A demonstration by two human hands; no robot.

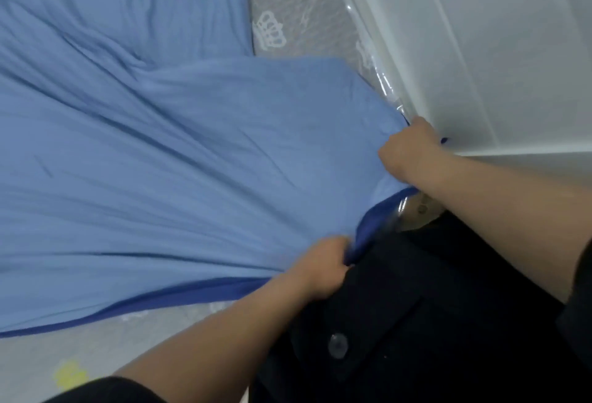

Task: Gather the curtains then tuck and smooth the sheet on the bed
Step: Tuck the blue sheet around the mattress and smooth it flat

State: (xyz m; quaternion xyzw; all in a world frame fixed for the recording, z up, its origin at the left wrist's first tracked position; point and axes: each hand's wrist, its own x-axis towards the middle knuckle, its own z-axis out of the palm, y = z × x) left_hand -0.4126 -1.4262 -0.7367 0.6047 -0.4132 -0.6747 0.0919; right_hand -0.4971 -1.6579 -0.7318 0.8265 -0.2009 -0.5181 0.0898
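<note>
A light blue sheet [166,159] with a darker blue hem lies wrinkled across the bed, drawn taut toward its near right corner. My left hand [323,266] grips the dark hem at the near edge. My right hand [408,149] grips the sheet's corner against the white wall panel. Bare grey mattress [288,11] with a white crown pattern and clear plastic wrap shows at the far right and along the near edge. No curtains are in view.
A white panelled wall or headboard [480,50] runs along the right side, tight against the mattress. My dark clothing [432,322] fills the lower right. A yellow mark [69,373] shows on the mattress at the lower left.
</note>
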